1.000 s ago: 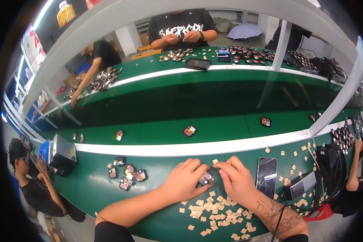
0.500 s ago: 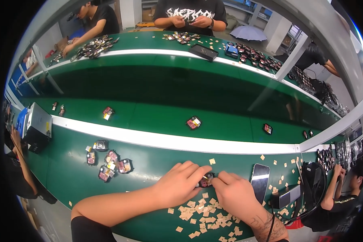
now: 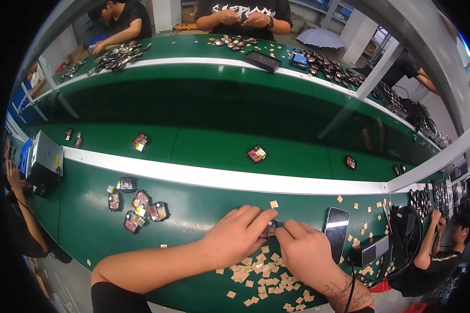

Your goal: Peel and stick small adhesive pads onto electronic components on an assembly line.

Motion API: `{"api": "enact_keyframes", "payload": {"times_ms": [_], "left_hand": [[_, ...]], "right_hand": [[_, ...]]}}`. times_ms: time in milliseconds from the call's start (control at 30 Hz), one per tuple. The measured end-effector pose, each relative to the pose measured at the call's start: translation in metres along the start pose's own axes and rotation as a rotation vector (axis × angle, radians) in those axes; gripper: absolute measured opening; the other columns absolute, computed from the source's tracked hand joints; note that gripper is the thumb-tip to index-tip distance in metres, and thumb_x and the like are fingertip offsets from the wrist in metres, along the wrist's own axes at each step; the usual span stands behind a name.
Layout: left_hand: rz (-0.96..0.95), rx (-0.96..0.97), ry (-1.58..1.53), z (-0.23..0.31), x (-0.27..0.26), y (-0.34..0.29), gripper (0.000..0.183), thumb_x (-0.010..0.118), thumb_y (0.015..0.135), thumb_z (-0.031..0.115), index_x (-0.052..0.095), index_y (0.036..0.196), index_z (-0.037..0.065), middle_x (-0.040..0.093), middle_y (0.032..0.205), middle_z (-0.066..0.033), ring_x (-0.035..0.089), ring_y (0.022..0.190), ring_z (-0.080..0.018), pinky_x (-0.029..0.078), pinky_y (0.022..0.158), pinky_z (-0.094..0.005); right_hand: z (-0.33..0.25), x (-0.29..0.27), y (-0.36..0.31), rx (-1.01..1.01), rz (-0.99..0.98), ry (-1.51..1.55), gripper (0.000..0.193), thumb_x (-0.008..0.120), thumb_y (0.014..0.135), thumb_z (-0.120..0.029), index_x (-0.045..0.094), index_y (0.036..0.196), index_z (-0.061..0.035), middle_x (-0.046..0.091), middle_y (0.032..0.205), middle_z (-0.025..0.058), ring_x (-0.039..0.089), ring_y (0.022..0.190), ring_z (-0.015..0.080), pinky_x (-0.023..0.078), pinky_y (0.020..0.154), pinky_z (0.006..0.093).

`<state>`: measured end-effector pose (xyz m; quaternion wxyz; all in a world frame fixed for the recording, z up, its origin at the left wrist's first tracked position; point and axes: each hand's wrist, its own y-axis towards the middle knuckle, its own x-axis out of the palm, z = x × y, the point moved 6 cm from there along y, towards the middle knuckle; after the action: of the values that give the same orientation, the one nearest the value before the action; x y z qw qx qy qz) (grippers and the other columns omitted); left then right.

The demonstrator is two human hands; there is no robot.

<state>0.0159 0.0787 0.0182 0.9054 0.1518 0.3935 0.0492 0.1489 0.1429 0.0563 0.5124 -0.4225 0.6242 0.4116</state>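
Observation:
Between my hands is a small black electronic device [image 3: 268, 229] with an exposed reddish circuit board, mostly covered by fingers. My left hand [image 3: 235, 232] grips it from the left, its fingers curled over. At its right edge, the bent fingers of my right hand [image 3: 308, 250] pinch it; their tips are hidden. Many small beige square pieces [image 3: 261, 271] lie scattered on the green table below my hands. One beige square [image 3: 274, 204] sits just beyond my left fingertips. To the left rests a group of similar open devices [image 3: 140, 200].
A phone [image 3: 337, 229] lies right of my right hand, near a grey-black box [image 3: 371, 252] with cables. Past a white rail [image 3: 219, 179], a green conveyor belt [image 3: 203, 151] carries spaced devices. A metal case [image 3: 47, 161] stands at far left. Other people work around.
The devices on the belt have shifted to the right. My hands stay around the same device with slight finger movement. The view has tilted a little.

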Motion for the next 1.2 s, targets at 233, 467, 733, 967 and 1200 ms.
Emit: {"api": "enact_keyframes", "payload": {"times_ms": [233,467,733,967,1200], "left_hand": [[-0.020,0.010,-0.012,0.000,0.000,0.001,0.070,0.084,0.084,0.009,0.053,0.146,0.002,0.062,0.113,-0.0164,0.064,0.104,-0.0374,0.056,0.091,-0.0467],[-0.001,0.038,-0.022,-0.001,0.001,-0.002,0.071,0.084,0.084,0.009,0.053,0.147,0.002,0.061,0.112,-0.0165,0.063,0.102,-0.0377,0.056,0.090,-0.0463],[-0.019,0.037,-0.056,-0.004,0.001,-0.004,0.068,0.078,0.089,0.009,0.049,0.150,0.001,0.058,0.114,-0.0166,0.060,0.104,-0.0368,0.053,0.093,-0.0459],[-0.046,0.078,-0.006,0.000,0.004,-0.002,0.068,0.078,0.089,0.007,0.049,0.150,0.000,0.059,0.114,-0.0169,0.060,0.104,-0.0373,0.054,0.091,-0.0453],[-0.018,-0.018,-0.107,-0.007,-0.001,-0.003,0.074,0.082,0.085,0.007,0.048,0.151,0.000,0.063,0.116,-0.0196,0.064,0.108,-0.0398,0.056,0.093,-0.0470]], "right_hand": [[0.006,0.003,0.001,0.028,0.004,0.009,0.018,0.072,0.078,-0.006,0.067,0.096,-0.0042,0.061,0.092,0.0068,0.068,0.080,0.0244,0.057,0.063,0.0361],[0.011,0.010,0.001,0.063,-0.003,0.194,0.013,0.072,0.087,-0.007,0.070,0.100,-0.0055,0.062,0.091,0.0085,0.071,0.080,0.0303,0.059,0.065,0.0415],[0.019,-0.003,0.002,0.175,-0.044,0.377,0.010,0.073,0.091,-0.008,0.071,0.101,-0.0070,0.062,0.089,0.0082,0.071,0.075,0.0326,0.059,0.063,0.0426],[0.000,0.002,0.001,0.034,-0.004,-0.005,0.017,0.071,0.080,-0.006,0.069,0.097,-0.0054,0.061,0.087,0.0078,0.071,0.075,0.0285,0.060,0.064,0.0406],[0.032,0.020,0.005,0.240,-0.001,0.506,0.012,0.074,0.091,-0.007,0.069,0.102,-0.0047,0.064,0.094,0.0087,0.071,0.076,0.0299,0.058,0.063,0.0398]]}}
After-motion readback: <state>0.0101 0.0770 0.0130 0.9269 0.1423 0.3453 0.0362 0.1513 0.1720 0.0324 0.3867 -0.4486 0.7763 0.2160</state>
